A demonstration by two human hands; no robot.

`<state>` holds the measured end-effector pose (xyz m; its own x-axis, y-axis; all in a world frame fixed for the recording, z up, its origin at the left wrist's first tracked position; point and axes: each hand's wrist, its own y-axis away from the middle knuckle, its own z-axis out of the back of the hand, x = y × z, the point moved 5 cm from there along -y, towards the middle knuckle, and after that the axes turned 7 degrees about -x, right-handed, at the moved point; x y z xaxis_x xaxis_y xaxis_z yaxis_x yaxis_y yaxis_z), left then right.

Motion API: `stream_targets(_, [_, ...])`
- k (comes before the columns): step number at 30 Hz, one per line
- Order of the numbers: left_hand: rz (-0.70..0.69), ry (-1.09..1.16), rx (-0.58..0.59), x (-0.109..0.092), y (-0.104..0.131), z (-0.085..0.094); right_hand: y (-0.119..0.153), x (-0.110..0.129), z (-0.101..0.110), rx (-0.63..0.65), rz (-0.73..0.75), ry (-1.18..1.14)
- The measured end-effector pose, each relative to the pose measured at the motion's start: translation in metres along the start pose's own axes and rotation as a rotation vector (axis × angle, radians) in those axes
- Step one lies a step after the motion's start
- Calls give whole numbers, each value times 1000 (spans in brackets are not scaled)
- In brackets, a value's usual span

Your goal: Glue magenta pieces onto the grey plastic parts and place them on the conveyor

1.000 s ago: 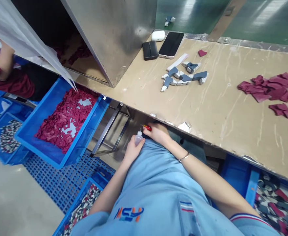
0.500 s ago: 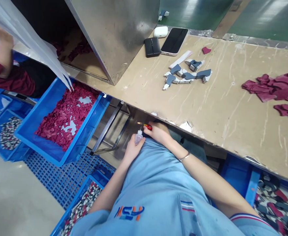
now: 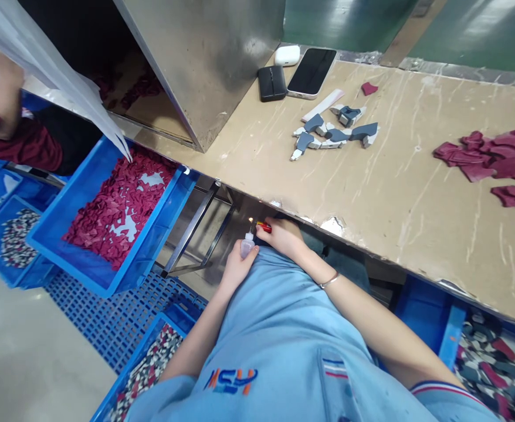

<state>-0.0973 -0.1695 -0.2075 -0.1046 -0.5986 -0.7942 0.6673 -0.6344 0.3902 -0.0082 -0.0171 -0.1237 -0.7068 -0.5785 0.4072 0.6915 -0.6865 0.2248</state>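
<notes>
In my left hand (image 3: 236, 265) is a small translucent squeeze bottle (image 3: 247, 247), held upright with its white cap and thin dark tip pointing up. My right hand (image 3: 285, 235) is closed around a red lighter (image 3: 264, 227), its top turned toward the bottle's tip. A small flame (image 3: 251, 220) shows at the tip. Both hands are close together above my lap, just below the table's front edge. On the table (image 3: 385, 205) lie several grey-and-white pieces (image 3: 336, 136), apart from my hands.
A phone (image 3: 312, 72), a black case (image 3: 271, 83) and a white case (image 3: 287, 55) sit at the back. Maroon pieces (image 3: 488, 157) are piled right. A blue bin (image 3: 103, 281) of maroon pieces stands left, near a co-worker's arm (image 3: 4, 94). A metal box (image 3: 213, 64) rises beside me.
The flame now stands at the bottle's tip, where before it stretched sideways to the left. Both hands keep nearly the same place and hold the same things.
</notes>
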Motion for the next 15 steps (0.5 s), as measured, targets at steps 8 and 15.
stream_targets(8, [41, -44, 40, -3, 1, 0, 0, -1, -2, -7, 5, 8])
stream_targets(15, [45, -40, 37, -3, 1, -1, 1, 0, -1, -15, 15, 11])
